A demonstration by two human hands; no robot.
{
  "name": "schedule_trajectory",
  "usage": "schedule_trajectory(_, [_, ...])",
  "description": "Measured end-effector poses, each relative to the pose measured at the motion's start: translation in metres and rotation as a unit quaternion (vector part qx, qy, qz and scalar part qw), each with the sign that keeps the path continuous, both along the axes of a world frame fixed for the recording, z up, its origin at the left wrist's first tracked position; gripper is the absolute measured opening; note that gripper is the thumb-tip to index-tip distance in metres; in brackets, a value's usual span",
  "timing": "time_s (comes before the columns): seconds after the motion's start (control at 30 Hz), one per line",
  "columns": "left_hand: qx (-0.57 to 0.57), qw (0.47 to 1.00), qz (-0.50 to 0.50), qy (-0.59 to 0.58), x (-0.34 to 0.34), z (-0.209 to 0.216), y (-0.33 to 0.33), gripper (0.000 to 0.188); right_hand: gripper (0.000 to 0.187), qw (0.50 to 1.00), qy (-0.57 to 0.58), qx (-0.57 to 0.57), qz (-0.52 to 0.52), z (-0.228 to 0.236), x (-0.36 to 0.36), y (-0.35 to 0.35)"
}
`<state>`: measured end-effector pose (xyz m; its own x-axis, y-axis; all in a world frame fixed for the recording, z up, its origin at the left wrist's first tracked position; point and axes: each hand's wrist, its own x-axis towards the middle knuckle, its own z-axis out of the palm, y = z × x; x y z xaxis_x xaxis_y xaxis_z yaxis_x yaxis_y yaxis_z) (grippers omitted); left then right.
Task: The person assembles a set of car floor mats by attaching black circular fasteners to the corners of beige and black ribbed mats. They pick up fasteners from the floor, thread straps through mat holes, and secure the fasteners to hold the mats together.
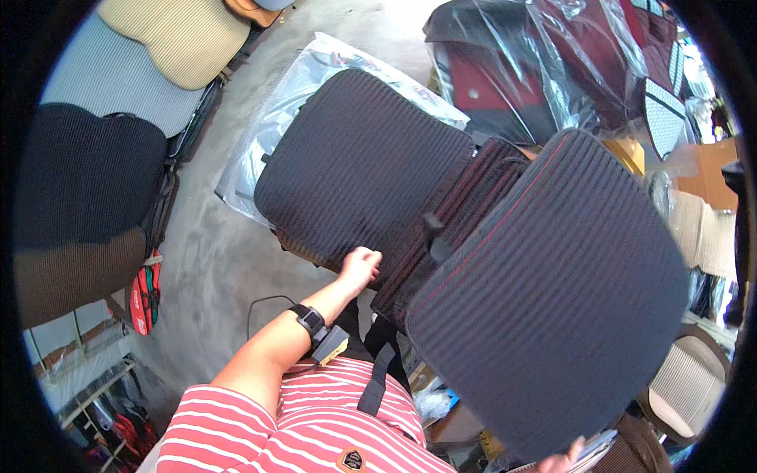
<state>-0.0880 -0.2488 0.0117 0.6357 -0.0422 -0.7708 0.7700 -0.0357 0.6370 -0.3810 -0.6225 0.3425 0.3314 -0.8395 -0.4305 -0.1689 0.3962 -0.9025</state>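
"What is shown?"

"A smaller pad [363, 150], black, ribbed and round-cornered, is laid over shiny plastic [246, 150]. A bigger pad [552, 292], ribbed too, is seen to its right."

"And the fingers?"

"The left hand's [361, 268] are curled at the smaller pad's edge; whether it is gripped cannot be told. The right hand [561, 459] is mostly hidden at the bigger pad's edge; its grip cannot be told."

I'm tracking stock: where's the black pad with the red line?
In the head view, the red-lined pad is right of centre, the right hand at its bottom edge.
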Motion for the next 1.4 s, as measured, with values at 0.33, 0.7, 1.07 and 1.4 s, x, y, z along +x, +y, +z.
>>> schedule_trajectory(0.33, [0.119, 0.882, 0.448, 0.09, 0.022, -0.09, 0.105, 0.069, 0.044, 0.982, 0.129, -0.082, 0.113, -0.093, 0.049, 0.007])
schedule_trajectory(0.7, [0.062, 0.932, 0.277, -0.225, 0.102, 0.147, 0.186, 0.042, 0.043, 0.947, 0.044, -0.209, 0.241, 0.005, 0.146, 0.071])
schedule_trajectory(1.07, [0.106, 0.775, 0.416, -0.463, 0.042, 0.323, 0.298, 0.035, 0.044, 0.945, -0.172, -0.148, 0.237, 0.041, 0.276, 0.182])
schedule_trajectory(1.4, [0.105, 0.753, 0.509, -0.403, 0.013, 0.312, 0.331, 0.037, 0.018, 0.932, 0.07, 0.037, 0.355, -0.119, 0.318, 0.19])
